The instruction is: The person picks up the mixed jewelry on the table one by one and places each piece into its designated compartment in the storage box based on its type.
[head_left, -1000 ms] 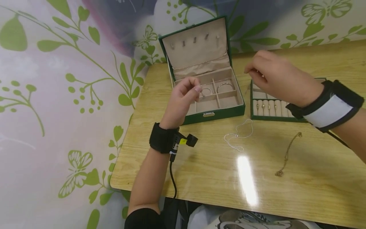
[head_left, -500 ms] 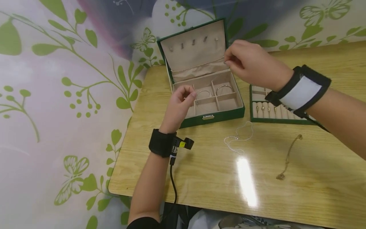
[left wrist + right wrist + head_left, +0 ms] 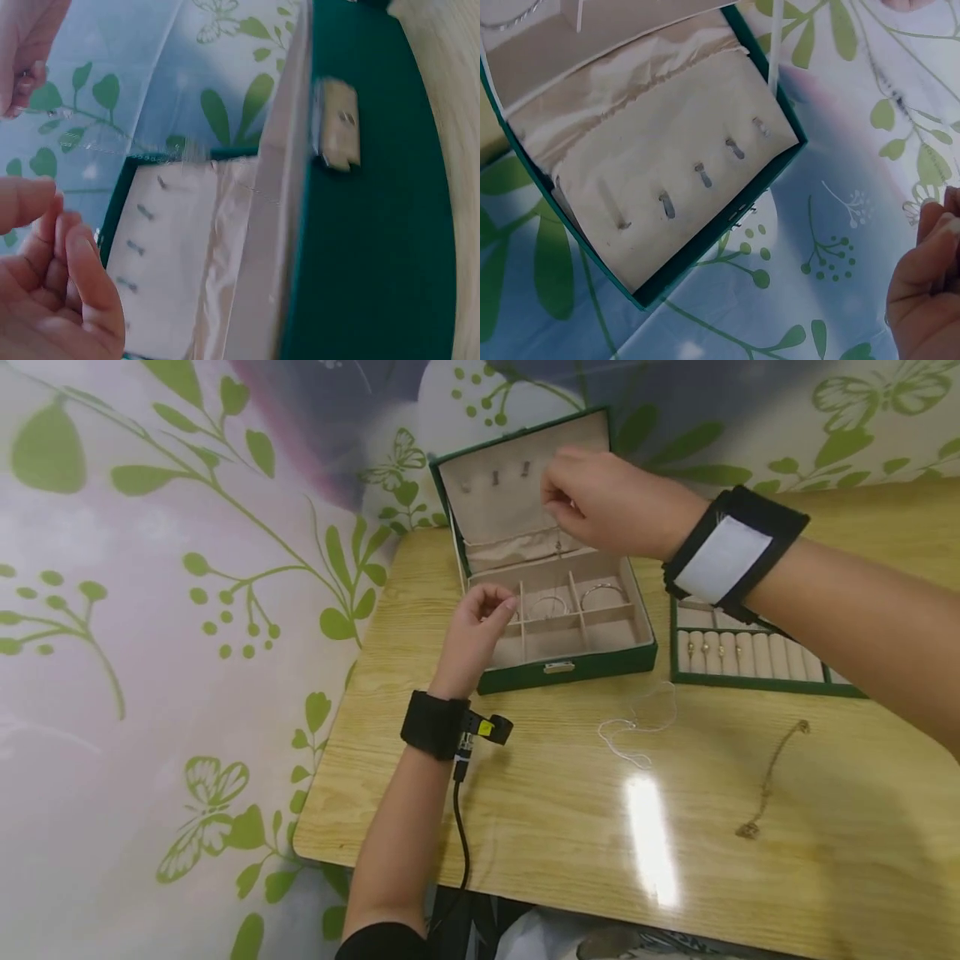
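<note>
In the head view my right hand (image 3: 592,497) is raised in front of the open lid, fingers curled, pinching a fine necklace (image 3: 558,545) that hangs over the green jewelry box (image 3: 607,662). Its thin chain also shows faintly in the left wrist view, between the right hand (image 3: 22,56) and the box. My left hand (image 3: 474,631) is above the box's left compartments. Thumb and index fingertips meet in the left wrist view; whether they hold anything is unclear. Round bangles (image 3: 602,585) lie in the back compartments. Small hooks (image 3: 703,175) line the lid's inside.
A green tray (image 3: 750,681) with gold rings on its rolls stands right of the box, partly behind the right forearm. A silver chain (image 3: 633,725) and a gold chain (image 3: 766,785) lie on the wooden table (image 3: 540,827). A patterned wall rises behind and left.
My right hand has moved left from above the tray to the front of the lid, bringing the hanging necklace over the box. The left hand has stayed nearly in place.
</note>
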{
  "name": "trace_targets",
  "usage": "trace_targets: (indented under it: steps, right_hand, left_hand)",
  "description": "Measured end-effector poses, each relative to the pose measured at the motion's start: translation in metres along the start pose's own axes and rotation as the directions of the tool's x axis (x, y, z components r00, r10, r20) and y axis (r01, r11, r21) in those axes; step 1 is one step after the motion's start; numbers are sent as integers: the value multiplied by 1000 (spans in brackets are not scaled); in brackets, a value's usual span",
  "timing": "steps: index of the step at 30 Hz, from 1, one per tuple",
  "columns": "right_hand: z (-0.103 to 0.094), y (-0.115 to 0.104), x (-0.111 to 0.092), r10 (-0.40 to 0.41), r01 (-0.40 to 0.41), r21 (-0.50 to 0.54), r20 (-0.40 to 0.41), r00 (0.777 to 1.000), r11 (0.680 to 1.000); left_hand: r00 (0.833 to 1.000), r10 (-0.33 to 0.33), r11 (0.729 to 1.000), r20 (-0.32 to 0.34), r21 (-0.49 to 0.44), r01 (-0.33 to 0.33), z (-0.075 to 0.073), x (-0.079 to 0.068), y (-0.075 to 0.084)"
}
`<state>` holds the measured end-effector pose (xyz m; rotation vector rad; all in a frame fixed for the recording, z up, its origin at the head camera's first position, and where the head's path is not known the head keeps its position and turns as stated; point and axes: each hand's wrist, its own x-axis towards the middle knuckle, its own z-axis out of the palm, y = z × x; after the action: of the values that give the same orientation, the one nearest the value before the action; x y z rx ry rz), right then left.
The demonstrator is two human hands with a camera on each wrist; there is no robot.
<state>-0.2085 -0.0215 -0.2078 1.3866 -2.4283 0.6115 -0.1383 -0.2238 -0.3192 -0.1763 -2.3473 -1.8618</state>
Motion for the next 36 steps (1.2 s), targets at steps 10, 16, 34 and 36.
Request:
trace_targets:
  steps: [10, 16, 34, 36]
  right_hand:
    - [12, 21, 29, 42, -32, -113, 93, 995, 993]
    - [34, 35, 50, 93, -85, -65, 119, 989, 994]
    - [112, 78, 116, 227, -237, -200, -76, 971, 951]
    - [121, 84, 114, 207, -233, -252, -126, 970, 939]
  left_hand:
    - [951, -277, 905, -140, 296, 307, -7, -7, -41]
    - [893, -439, 886, -104, 117, 449, 8, -16, -69]
    - [912, -382, 917, -148, 64, 394, 31, -14, -84]
    - [917, -375, 921, -139, 61, 386, 37, -17, -85]
